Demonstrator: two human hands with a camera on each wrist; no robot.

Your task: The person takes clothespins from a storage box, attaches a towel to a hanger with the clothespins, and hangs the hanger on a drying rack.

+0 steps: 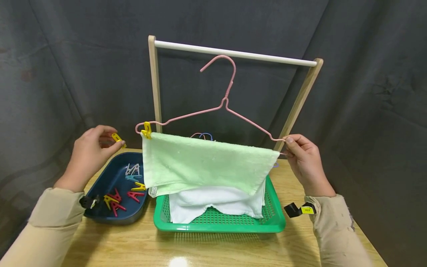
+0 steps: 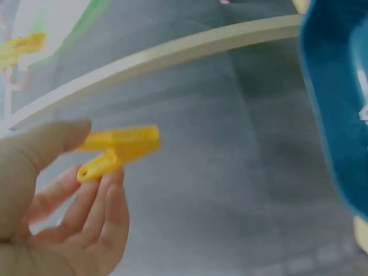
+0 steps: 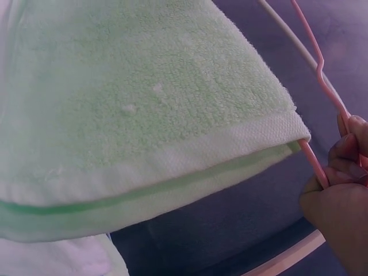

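A pink wire hanger (image 1: 197, 112) is held up in front of the rack, its right end gripped by my right hand (image 1: 305, 163). Over its lower bar hangs a folded pale green towel (image 1: 207, 163). One yellow clothespin (image 1: 146, 130) clips the towel at the hanger's left end. My left hand (image 1: 88, 154), off to the left, pinches another yellow clothespin (image 2: 121, 146) between thumb and fingers. In the right wrist view the towel's white-banded edge (image 3: 230, 141) sits just beside the right fingers, which curl round the pink wire.
A dark blue tub (image 1: 100, 215) with several coloured clothespins stands at the left. Below the towel is a green basket (image 1: 220, 227) holding white cloth (image 1: 213, 200). Behind rises a wooden rack with a white rod (image 1: 233, 54). Part of a blue hanger (image 1: 207, 135) shows behind the towel.
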